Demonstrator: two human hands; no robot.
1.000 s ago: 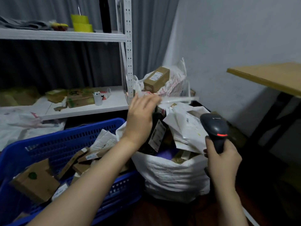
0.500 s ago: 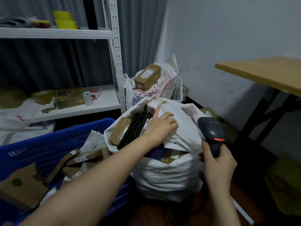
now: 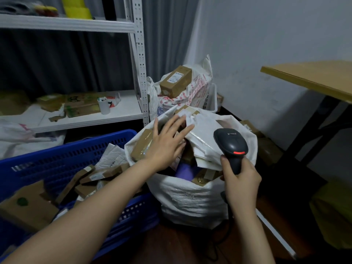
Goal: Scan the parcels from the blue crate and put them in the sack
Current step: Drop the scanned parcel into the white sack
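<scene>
A dark wooden floor (image 3: 182,248) carried the blue crate (image 3: 62,155) and, just beside it, the white sack (image 3: 190,201), both holding parcels. A white metal shelf (image 3: 85,119) stood behind the crate; its lower board bore flattened cardboard (image 3: 82,105) and a small white cup (image 3: 104,106), its upper board yellow containers (image 3: 78,10). A wooden bench (image 3: 314,77) stood at the right.

Two bare forearms, no sleeves — no rings, no watch
</scene>
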